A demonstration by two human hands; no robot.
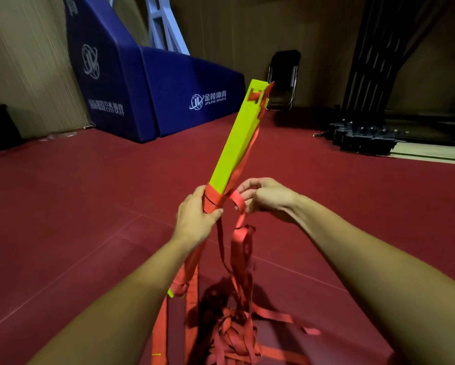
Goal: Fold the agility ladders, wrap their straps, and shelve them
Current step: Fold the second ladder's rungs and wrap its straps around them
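A stack of yellow-green ladder rungs point(238, 138) points up and away from me, tilted to the right. My left hand point(196, 216) grips the stack near its middle, over a band of red strap point(214, 200) wound round it. My right hand point(265, 197) pinches the red strap just right of the stack, where it forms a loop. More red strap point(240, 248) hangs down from both hands into a loose tangled pile point(231, 335) on the floor.
The floor point(89, 206) is dark red sports flooring. A blue padded hoop base point(152, 90) stands at the back left by the wall. A folded black chair point(284, 80) leans at the back, with black folded seating frames point(366, 138) at the right.
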